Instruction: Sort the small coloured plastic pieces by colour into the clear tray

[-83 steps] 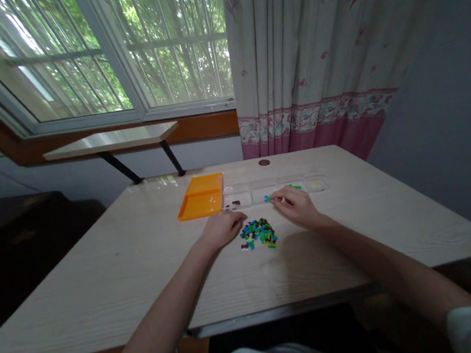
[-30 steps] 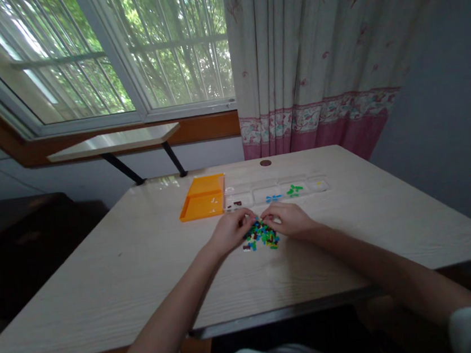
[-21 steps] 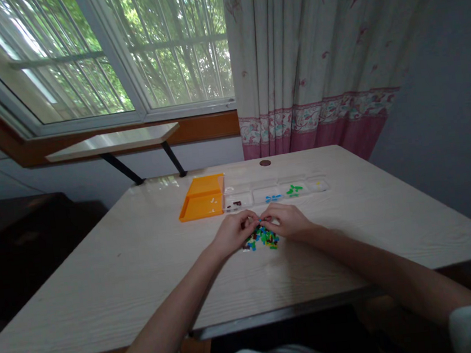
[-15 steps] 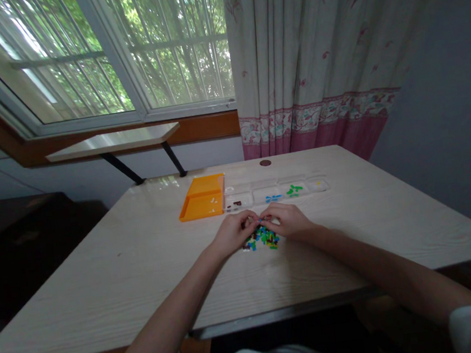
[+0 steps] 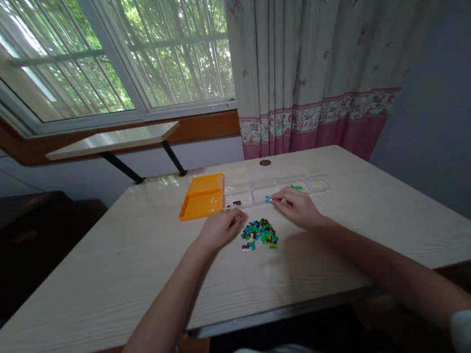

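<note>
1. Lying in a loose heap on the pale wooden table (image 5: 145,277), small coloured pieces (image 5: 259,233) in blue, green, dark brown and yellow sit near the middle of the scene, between a person's two bare forearms. A few pieces spread from the heap's near edge.
2. The left hand (image 5: 222,229) rests just beyond the heap's far left side, fingers curled inward; from where I stand, I cannot tell whether anything is tucked inside them.
3. The right hand (image 5: 296,206) reaches over a clear tray (image 5: 258,188) on the far side of the heap. Its thumb and fingers come to blue pieces (image 5: 268,199) at the second compartment from the left; whether they grip one or merely touch, I cannot tell.
4. Across the tray, dark brown pieces (image 5: 236,203) lie in the leftmost compartment, green pieces (image 5: 296,187) show just beyond the right hand, and a dab of yellow (image 5: 318,183) marks the rightmost compartment.
5. Left of the tray, an open orange case (image 5: 194,208) holds some tiny white pieces (image 5: 212,200).
6. Farther out, a dark round disc (image 5: 265,163) sits near the table's far edge, and a raised shelf (image 5: 116,139) stands on black legs at far left.
7. Beyond are a barred window (image 5: 178,47) with greenery outside and, to its right, a pale flowered curtain (image 5: 289,51) with a pink hem.
</note>
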{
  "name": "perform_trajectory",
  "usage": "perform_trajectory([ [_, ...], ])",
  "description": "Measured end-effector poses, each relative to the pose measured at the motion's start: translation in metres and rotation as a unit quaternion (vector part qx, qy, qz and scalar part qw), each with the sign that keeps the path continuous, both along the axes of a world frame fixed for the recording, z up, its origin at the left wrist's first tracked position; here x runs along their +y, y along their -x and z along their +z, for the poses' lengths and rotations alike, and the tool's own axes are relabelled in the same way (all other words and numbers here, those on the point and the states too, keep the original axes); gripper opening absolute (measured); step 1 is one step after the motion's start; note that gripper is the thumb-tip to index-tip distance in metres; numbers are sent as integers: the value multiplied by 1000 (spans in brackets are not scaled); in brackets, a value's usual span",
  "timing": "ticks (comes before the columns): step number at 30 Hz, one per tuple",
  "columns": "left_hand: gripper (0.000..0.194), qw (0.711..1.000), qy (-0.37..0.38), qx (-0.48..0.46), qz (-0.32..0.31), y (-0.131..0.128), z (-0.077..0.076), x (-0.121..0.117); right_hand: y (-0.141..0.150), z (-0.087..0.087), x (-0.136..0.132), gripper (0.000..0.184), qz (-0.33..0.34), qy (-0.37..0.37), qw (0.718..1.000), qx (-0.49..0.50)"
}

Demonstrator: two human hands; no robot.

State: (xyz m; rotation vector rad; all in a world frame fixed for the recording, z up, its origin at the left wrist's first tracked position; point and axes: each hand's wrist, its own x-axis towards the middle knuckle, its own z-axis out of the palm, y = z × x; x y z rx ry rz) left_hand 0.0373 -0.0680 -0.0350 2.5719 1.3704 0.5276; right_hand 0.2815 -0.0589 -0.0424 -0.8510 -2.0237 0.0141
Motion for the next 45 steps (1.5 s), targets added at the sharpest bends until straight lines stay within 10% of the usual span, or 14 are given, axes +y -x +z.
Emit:
perform_trajectory([
  [28,30,997,24,36,-58,-12,-11,-3,-6,0,5,15,-21,-11,999,42],
  [45,29,995,42,-85,-17,-17,-7,-5,-5,-18,35,17,-191,52,980,-27],
])
